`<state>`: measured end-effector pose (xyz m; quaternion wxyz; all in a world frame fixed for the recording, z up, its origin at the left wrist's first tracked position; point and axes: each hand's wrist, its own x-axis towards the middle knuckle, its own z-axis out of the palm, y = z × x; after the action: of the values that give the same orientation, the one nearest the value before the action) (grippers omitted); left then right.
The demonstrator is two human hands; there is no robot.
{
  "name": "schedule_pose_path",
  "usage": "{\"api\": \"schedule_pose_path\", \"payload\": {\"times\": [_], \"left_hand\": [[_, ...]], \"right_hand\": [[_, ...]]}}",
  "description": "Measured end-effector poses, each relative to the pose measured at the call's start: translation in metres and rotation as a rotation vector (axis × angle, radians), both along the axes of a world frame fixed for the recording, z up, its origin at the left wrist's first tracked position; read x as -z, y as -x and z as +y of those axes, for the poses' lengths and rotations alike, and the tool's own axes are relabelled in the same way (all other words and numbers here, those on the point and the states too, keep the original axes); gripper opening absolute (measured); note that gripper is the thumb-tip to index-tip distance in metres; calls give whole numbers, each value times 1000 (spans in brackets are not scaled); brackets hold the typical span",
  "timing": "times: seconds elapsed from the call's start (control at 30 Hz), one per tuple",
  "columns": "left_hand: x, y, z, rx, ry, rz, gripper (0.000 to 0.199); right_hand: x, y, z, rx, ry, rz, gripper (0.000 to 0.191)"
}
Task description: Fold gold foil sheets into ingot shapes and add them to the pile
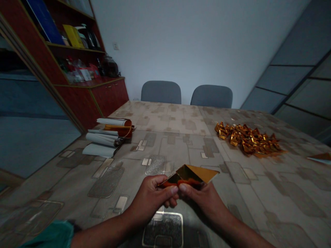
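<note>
A folded piece of shiny gold paper [203, 173] is held above the near middle of the table, its pointed corner toward the right. My left hand [154, 193] pinches its left part, thumb on top. On the other side my right hand [200, 195] grips the lower edge, the two thumb tips almost touching. The fingers beneath the paper are partly hidden. Farther back on the right lies a heap of folded gold paper pieces [254, 140]. Stacks of paper sheets, bent over and pale on the outside [100, 150], lie at the left.
The patterned tablecloth [170, 137] covers a large table. Another folded paper piece [322, 157] rests at the right edge. Two grey chairs [160, 92] stand behind the table, and a red-brown cabinet [110, 93] with shelves is at the back left.
</note>
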<state>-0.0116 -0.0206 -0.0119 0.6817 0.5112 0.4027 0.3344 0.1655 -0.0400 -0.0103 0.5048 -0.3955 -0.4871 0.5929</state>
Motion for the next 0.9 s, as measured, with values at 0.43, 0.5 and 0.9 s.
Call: {"api": "schedule_pose_path", "payload": {"times": [0.43, 0.5, 0.9], "left_hand": [[-3, 11, 12, 170, -27, -58, 47], [-4, 12, 13, 157, -40, -43, 45], [-8, 11, 13, -41, -200, 2, 20]], "right_hand": [[4, -14, 3, 22, 94, -45, 36], [5, -15, 3, 37, 109, -73, 37], [-2, -15, 2, 42, -99, -203, 22]]}}
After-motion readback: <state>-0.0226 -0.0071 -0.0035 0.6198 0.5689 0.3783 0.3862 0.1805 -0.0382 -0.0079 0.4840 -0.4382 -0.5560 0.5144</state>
